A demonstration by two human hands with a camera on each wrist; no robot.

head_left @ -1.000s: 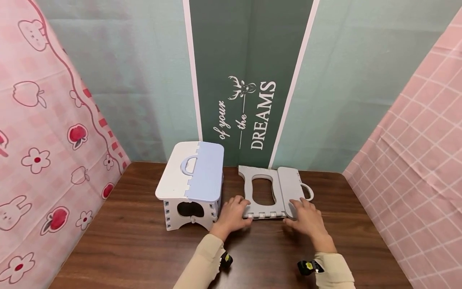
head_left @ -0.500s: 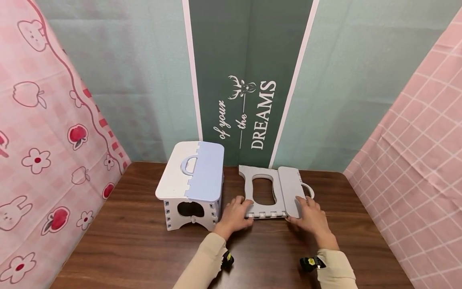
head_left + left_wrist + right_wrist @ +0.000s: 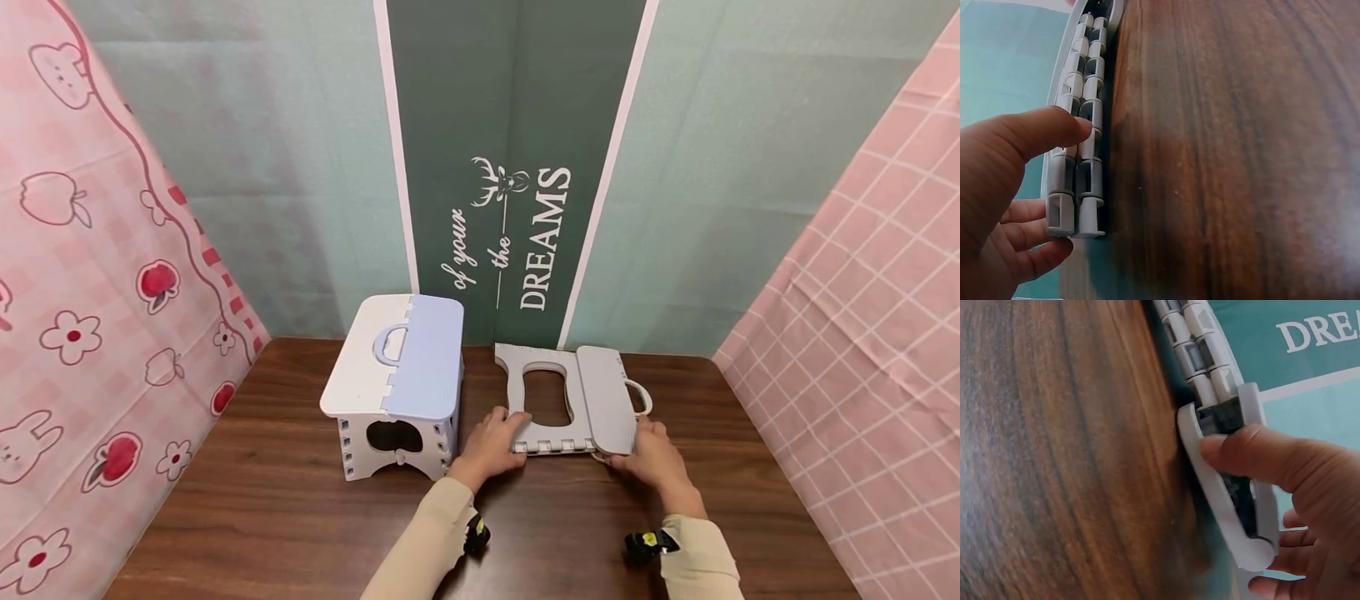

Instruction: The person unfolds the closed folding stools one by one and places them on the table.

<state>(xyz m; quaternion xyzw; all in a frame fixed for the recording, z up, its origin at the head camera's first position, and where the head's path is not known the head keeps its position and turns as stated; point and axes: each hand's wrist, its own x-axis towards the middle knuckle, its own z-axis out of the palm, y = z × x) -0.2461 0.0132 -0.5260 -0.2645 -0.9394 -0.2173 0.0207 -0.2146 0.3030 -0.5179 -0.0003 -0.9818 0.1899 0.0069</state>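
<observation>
Left fingers (image 3: pixel 1038 257): bent round the near left corner of the folded stool (image 3: pixel 609 400); thumb across the hinge knuckles (image 3: pixel 1090 169), edge pinched between, so parted only by the stool's thickness.
Right fingers (image 3: pixel 1294 560): bent at the stool's near right corner; thumb on the rim of the lower panel (image 3: pixel 1222 494), parted about as wide as the panels they hold.
Left hand (image 3: pixel 489 450): between the two stools, just right of the standing stool (image 3: pixel 420 375).
Right hand (image 3: pixel 657 460): nearer than the handle (image 3: pixel 647 400); contact with it, can't tell.
Folded stool: grey, flat on the table (image 3: pixel 262 517), right of the standing one and apart from it; seat panel right, leg frame with large cutout left, handle sticking out right.
Standing stool: upright, seat white on left, blue on right, blue loop in the middle.
Table: dark brown woodgrain, both stools toward far side.
Backdrop (image 3: pixel 712 167): far side, pale green, dark green band, deer head, "DREAMS" lettering.
Left cloth (image 3: pixel 82 275): pink, apples, flowers.
Right cloth (image 3: pixel 877 275): pink, white grid.
Sleeves (image 3: pixel 420 546): beige, black wrist straps (image 3: pixel 648 546).
</observation>
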